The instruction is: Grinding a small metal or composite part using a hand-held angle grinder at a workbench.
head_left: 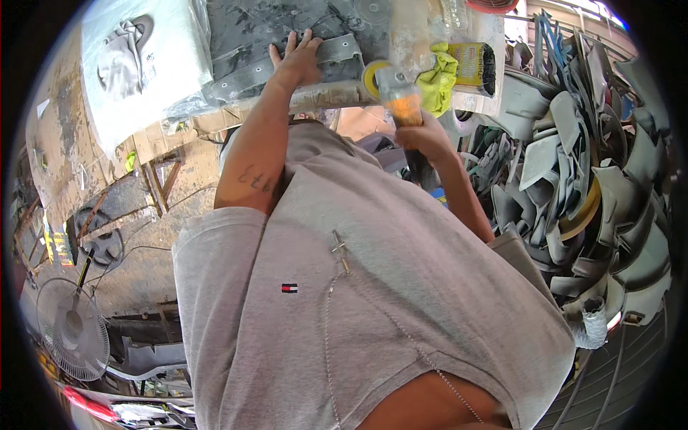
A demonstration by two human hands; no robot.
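My left hand [297, 63] lies with its fingers spread on a long grey strip [247, 77] with small holes along it, at the near edge of a dusty workbench [276, 20]. In my right hand [428, 137] is an angle grinder [403, 100] with an orange body, my fingers wrapped round its grip. The yellow-rimmed disc [371, 79] of the grinder is close to the strip's right end; whether they touch I cannot tell. A crumpled yellow-green cloth [438, 77] lies just right of the grinder.
Beside the cloth, a yellow and dark can [473, 64] lies on its side. Clear plastic sheeting [168, 54] with a grey cloth [125, 57] on it covers the bench's left. Grey moulded parts [552, 147] pile up at right. A fan [72, 326] stands lower left.
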